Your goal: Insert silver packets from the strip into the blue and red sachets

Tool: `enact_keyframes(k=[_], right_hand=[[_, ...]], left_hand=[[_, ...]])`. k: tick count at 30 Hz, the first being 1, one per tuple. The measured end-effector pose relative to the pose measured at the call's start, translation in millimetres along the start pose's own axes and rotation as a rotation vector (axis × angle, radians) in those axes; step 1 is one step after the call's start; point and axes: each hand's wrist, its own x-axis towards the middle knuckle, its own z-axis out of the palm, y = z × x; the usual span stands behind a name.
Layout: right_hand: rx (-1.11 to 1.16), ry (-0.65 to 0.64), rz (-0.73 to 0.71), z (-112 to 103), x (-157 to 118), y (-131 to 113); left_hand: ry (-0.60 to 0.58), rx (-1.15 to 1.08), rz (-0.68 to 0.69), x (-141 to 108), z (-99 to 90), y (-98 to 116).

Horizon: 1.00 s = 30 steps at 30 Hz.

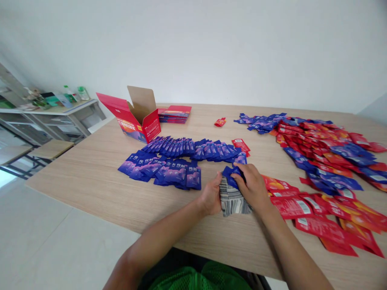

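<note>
My left hand (211, 194) is closed on the left edge of a grey-and-white striped cloth (236, 202) above the table's near part. At the cloth's top, my right hand (250, 183) grips a small blue packet (231, 176) lying against it. Purple-blue packets (177, 171) lie overlapped in a front row to the left, with a second row (181, 147) standing closer together behind. One more blue packet (241, 158) lies just beyond my right fingers. Red and orange packets (302, 207) are spread right of my right hand.
An open red box (133, 125) stands at the back left of the table (99, 177), beside a stack of flat red boxes (175, 114). Mixed red and blue packets (323, 147) are heaped on the right. Single red packets (220, 122) lie behind the rows. Stools (51, 150) stand far left.
</note>
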Motion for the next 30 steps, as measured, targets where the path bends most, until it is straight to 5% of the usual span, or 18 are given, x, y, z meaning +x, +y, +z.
enact_keyframes(k=[5,13,18,20,22,26,30], right_hand=[[-0.035,0.036,-0.034,3,-1,-8],[-0.224,0.047,0.137,-12,4,40],[-0.028,0.549,0.428,-28,8,52],[0.182,0.781,0.497,-32,13,51],[0.425,0.883,0.539,-35,17,49],[0.826,0.550,0.787,-30,19,36],[1.006,0.245,0.878,-15,19,9]], left_hand=[[0.008,0.061,-0.031,5,-5.7,-9],[0.042,0.023,-0.066,-4,4.4,10],[-0.056,-0.004,-0.117,-6,-2.0,7],[-0.039,0.036,-0.169,-1,-5.3,1],[0.033,0.146,-0.208,6,-7.6,-6],[0.235,0.549,0.008,11,-7.8,-20],[0.261,0.877,0.537,-2,-2.8,-19]])
